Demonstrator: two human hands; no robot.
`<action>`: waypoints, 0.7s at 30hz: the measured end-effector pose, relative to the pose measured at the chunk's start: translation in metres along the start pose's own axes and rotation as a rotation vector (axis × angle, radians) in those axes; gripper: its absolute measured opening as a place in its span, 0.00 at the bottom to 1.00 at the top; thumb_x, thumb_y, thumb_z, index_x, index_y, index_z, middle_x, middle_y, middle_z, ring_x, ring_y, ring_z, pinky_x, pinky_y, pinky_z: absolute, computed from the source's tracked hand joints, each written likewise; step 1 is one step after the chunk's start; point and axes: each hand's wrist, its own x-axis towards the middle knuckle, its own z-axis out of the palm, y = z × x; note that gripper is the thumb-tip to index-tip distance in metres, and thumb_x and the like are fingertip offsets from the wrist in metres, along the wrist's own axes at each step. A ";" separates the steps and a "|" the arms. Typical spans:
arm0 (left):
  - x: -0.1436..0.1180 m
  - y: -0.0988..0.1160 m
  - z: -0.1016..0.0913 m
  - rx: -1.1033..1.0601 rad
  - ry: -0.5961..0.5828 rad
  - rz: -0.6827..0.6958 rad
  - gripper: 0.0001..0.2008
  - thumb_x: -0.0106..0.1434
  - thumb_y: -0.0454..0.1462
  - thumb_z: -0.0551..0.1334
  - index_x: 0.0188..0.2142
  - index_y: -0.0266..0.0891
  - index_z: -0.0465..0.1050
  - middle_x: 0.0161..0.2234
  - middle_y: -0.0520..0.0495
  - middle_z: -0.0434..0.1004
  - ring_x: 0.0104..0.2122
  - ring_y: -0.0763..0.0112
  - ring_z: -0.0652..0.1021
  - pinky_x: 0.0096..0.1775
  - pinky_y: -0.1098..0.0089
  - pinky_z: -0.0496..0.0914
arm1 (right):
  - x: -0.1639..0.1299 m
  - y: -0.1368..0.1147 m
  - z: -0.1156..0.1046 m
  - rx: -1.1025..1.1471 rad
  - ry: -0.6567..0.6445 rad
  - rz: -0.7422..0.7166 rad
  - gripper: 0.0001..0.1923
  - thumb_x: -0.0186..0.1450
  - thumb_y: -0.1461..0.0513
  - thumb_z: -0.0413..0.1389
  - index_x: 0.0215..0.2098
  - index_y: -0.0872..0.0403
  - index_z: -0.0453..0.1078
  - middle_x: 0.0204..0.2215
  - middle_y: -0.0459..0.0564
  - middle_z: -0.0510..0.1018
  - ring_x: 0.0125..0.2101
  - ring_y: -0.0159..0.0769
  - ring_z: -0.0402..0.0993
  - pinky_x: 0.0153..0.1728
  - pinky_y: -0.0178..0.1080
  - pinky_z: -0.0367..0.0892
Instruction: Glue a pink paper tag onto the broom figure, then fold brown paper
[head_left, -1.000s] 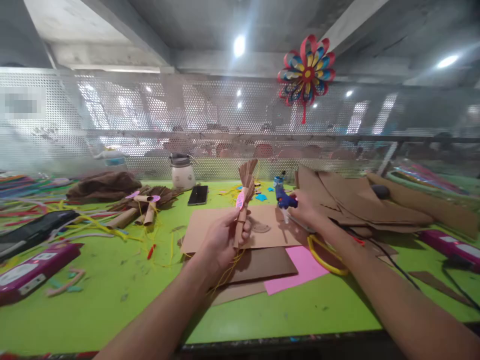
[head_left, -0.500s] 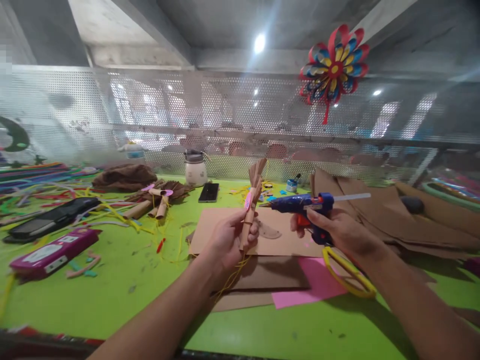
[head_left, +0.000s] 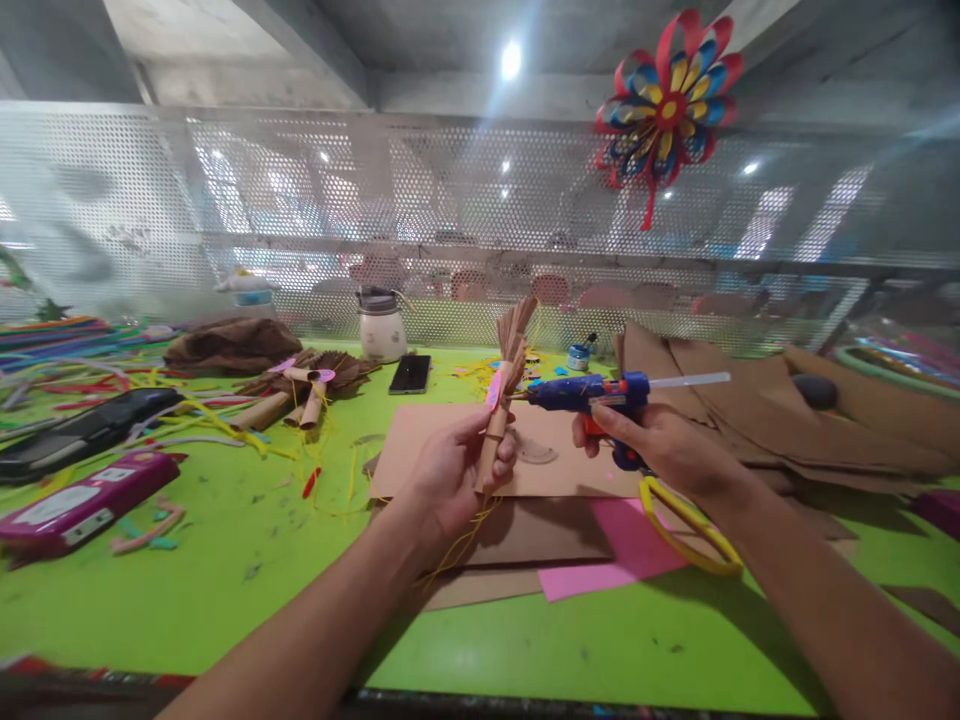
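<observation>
clg lamp (head_left: 511, 60) glare + streak | tbl (head_left: 600, 645) shadows soft | edges blurry

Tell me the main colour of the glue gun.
The glue gun is mostly dark blue; the head view shows it best.

Blue-and-orange glue gun (head_left: 592, 392), brown broom (head_left: 495, 430)

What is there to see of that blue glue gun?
The blue glue gun looks like plastic, with orange parts, including the trigger, and a pale, translucent stick jutting from its back. The right hand grips it, about level, above the cardboard sheet. Its nozzle points at the brown paper roll in the left hand; whether they touch is unclear.
</observation>
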 end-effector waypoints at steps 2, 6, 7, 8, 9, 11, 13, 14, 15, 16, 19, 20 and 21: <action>0.000 0.000 0.000 0.000 -0.006 -0.005 0.09 0.65 0.35 0.48 0.34 0.33 0.64 0.18 0.51 0.63 0.14 0.80 0.63 0.14 0.80 0.56 | 0.001 0.001 0.000 -0.008 -0.004 -0.025 0.20 0.64 0.49 0.48 0.29 0.56 0.70 0.24 0.49 0.72 0.23 0.29 0.65 0.21 0.31 0.57; 0.000 0.000 0.000 -0.011 0.006 -0.017 0.08 0.64 0.35 0.49 0.35 0.33 0.64 0.18 0.52 0.62 0.14 0.80 0.63 0.14 0.81 0.56 | 0.003 0.002 0.000 -0.041 -0.007 -0.070 0.21 0.65 0.49 0.47 0.27 0.56 0.68 0.24 0.49 0.71 0.24 0.30 0.65 0.24 0.33 0.60; 0.000 0.000 0.000 -0.013 0.008 -0.018 0.08 0.64 0.35 0.50 0.34 0.33 0.64 0.18 0.52 0.62 0.14 0.80 0.63 0.14 0.81 0.56 | 0.003 0.002 0.000 -0.048 -0.003 -0.077 0.21 0.65 0.49 0.47 0.27 0.56 0.68 0.23 0.49 0.71 0.24 0.30 0.65 0.24 0.33 0.61; -0.001 0.000 0.001 -0.015 0.010 -0.021 0.08 0.64 0.35 0.50 0.34 0.33 0.64 0.18 0.51 0.62 0.14 0.80 0.63 0.14 0.81 0.56 | 0.003 0.002 0.000 -0.055 0.005 -0.082 0.21 0.65 0.49 0.47 0.26 0.56 0.68 0.23 0.49 0.70 0.24 0.30 0.65 0.24 0.33 0.61; -0.001 0.001 0.001 -0.016 0.013 -0.023 0.08 0.64 0.35 0.50 0.33 0.33 0.64 0.18 0.51 0.62 0.14 0.80 0.63 0.14 0.81 0.56 | 0.003 0.002 0.001 -0.061 0.014 -0.086 0.21 0.65 0.49 0.47 0.25 0.56 0.67 0.22 0.48 0.69 0.23 0.30 0.64 0.24 0.33 0.61; -0.001 0.001 0.002 -0.014 0.021 -0.027 0.08 0.64 0.35 0.50 0.33 0.33 0.64 0.18 0.52 0.62 0.14 0.80 0.62 0.14 0.81 0.56 | 0.003 0.001 0.001 -0.073 0.027 -0.090 0.21 0.65 0.49 0.47 0.23 0.55 0.66 0.20 0.47 0.68 0.22 0.29 0.63 0.22 0.33 0.59; -0.002 0.001 0.002 -0.008 0.025 -0.028 0.08 0.64 0.35 0.50 0.33 0.33 0.64 0.18 0.51 0.62 0.14 0.80 0.62 0.14 0.81 0.56 | 0.003 -0.001 0.001 -0.079 0.037 -0.095 0.22 0.65 0.50 0.47 0.22 0.55 0.65 0.19 0.47 0.67 0.21 0.28 0.62 0.22 0.33 0.59; -0.002 0.001 0.003 -0.004 0.026 -0.026 0.08 0.64 0.35 0.50 0.33 0.33 0.64 0.18 0.51 0.62 0.14 0.80 0.62 0.14 0.81 0.56 | 0.003 -0.001 0.001 -0.081 0.042 -0.097 0.22 0.65 0.50 0.47 0.21 0.55 0.65 0.19 0.47 0.67 0.21 0.28 0.62 0.22 0.33 0.59; -0.001 0.001 0.002 -0.002 0.026 -0.022 0.08 0.64 0.35 0.50 0.33 0.33 0.64 0.18 0.51 0.63 0.14 0.80 0.62 0.14 0.81 0.56 | 0.003 -0.001 0.001 -0.084 0.045 -0.098 0.22 0.65 0.49 0.47 0.21 0.55 0.65 0.19 0.47 0.67 0.21 0.28 0.62 0.22 0.33 0.59; -0.001 0.001 0.002 -0.002 0.027 -0.018 0.08 0.64 0.35 0.51 0.33 0.33 0.64 0.18 0.52 0.63 0.14 0.81 0.63 0.14 0.81 0.56 | 0.003 -0.001 0.001 -0.086 0.048 -0.097 0.22 0.64 0.49 0.47 0.21 0.55 0.65 0.19 0.47 0.67 0.21 0.28 0.62 0.22 0.33 0.59; 0.000 0.000 0.001 -0.009 0.032 -0.016 0.07 0.63 0.35 0.51 0.33 0.33 0.65 0.18 0.52 0.63 0.14 0.81 0.63 0.15 0.81 0.57 | 0.003 -0.002 0.001 -0.089 0.044 -0.095 0.22 0.64 0.49 0.47 0.20 0.55 0.65 0.18 0.46 0.66 0.20 0.28 0.62 0.22 0.33 0.59; 0.000 0.000 0.001 -0.012 0.034 -0.017 0.08 0.63 0.35 0.51 0.33 0.33 0.65 0.18 0.51 0.63 0.14 0.81 0.63 0.15 0.81 0.57 | 0.003 -0.002 0.001 -0.087 0.039 -0.092 0.22 0.64 0.49 0.47 0.20 0.55 0.65 0.18 0.46 0.66 0.20 0.28 0.61 0.22 0.33 0.59; 0.000 0.000 0.001 -0.013 0.033 -0.019 0.08 0.64 0.35 0.51 0.33 0.33 0.65 0.18 0.51 0.63 0.14 0.81 0.63 0.15 0.81 0.57 | 0.003 -0.002 0.001 -0.084 0.034 -0.089 0.22 0.64 0.49 0.47 0.20 0.55 0.65 0.18 0.46 0.66 0.20 0.28 0.61 0.22 0.33 0.59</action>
